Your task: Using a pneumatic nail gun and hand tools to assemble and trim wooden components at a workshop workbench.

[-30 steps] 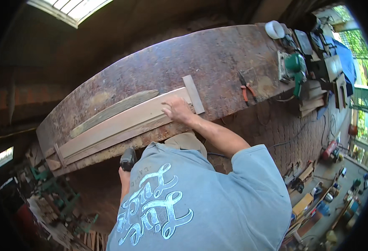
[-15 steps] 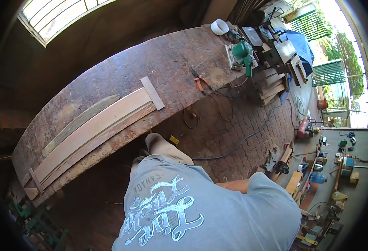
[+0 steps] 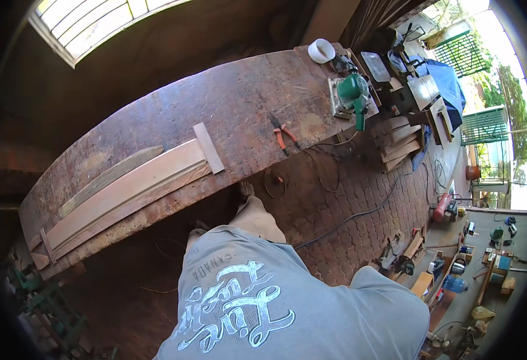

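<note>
Neither of my hands shows; my torso in a grey T-shirt and my leg take up the lower middle. On the long, worn workbench in front of me lies a pale wooden board with narrower strips along its near side. A short wooden crosspiece sits across its right end, and a smaller one across its left end. Behind the board rests a weathered strip of wood. Pliers with orange handles lie further right, near the bench's front edge.
A green power sander and a white roll stand at the bench's right end. Beyond are stacked wood blocks and a blue tarp. A dark cable crosses the brick floor. Tools and a water bottle lie at right.
My bare arm, seen earlier beside the right sleeve, has gone out of view. My leg has shifted to the right, and the view has turned slightly. The things on the bench keep their places.
</note>
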A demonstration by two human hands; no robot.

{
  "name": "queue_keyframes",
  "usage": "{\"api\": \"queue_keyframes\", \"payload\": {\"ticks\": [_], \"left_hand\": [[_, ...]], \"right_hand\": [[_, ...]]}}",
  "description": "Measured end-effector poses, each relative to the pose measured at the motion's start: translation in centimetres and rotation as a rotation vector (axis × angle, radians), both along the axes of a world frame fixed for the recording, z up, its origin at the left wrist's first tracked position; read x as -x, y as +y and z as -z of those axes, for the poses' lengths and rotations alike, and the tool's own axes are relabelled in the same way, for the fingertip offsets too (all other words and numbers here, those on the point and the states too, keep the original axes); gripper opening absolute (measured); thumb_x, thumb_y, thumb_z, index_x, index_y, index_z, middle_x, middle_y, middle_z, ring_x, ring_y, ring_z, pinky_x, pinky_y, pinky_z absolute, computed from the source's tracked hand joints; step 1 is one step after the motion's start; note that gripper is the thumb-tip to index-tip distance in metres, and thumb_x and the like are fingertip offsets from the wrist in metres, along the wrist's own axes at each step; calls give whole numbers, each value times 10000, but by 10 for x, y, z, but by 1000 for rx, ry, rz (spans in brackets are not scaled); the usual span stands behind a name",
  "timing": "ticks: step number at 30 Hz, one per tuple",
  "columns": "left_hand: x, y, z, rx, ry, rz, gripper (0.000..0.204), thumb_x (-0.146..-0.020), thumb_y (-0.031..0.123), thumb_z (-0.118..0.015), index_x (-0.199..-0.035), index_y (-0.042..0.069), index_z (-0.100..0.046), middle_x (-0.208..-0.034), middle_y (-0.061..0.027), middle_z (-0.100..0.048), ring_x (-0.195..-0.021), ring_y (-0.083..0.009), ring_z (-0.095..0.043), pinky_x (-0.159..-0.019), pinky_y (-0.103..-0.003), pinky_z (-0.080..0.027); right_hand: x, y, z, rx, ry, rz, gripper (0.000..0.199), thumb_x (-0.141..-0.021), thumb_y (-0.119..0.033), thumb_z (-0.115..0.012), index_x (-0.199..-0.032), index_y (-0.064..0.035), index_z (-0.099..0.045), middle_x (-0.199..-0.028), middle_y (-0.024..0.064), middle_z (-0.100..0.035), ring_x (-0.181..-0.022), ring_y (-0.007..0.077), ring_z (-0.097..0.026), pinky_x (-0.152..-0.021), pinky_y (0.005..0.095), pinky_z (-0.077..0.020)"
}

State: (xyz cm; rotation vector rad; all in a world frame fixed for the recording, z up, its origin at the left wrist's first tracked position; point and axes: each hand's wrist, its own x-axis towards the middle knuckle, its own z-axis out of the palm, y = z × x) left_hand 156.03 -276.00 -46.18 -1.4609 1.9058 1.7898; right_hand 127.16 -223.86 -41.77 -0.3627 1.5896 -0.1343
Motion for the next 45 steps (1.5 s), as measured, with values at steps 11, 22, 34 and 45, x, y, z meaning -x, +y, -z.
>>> {"api": "queue_keyframes", "payload": {"ticks": [11,22,34,45], "left_hand": [[151,-55,-11,2,-8,379,405,-926,334,-737,-1066,-46,-729,-914,-217,-745,-892,-183,-686,-793,-410,-549],[252,-90,-122,137,-348,767,386,-941,313,-711,-864,-60,-648,-744,-190,-639,-740,-189,-619,-664,-421,-499],[380,-61,-124,232,-67,911,364,-893,305,-760,-914,-56,-716,-816,-208,-731,-777,-267,-704,-746,-431,-548],[486,49,-120,295,-39,1206,369,-892,346,-762,-932,-20,-743,-840,-237,-747,-799,-370,-742,-750,-463,-565]], "right_hand": [[89,17,-27,-207,-110,179,456,-920,-513,-697,-1169,-152,-820,-1255,151,-760,-1149,290,-723,-991,427,-567],[328,-2,-85,528,535,1553,273,-876,-185,-760,-1096,-42,-684,-888,-1,-643,-750,103,-602,-687,296,-509],[130,-62,-60,230,317,1586,418,-854,-225,-795,-1199,-10,-700,-979,42,-691,-870,147,-633,-776,330,-520],[23,77,-10,-152,89,1471,430,-853,-337,-840,-1078,24,-776,-979,115,-768,-876,200,-695,-821,369,-557]]}}
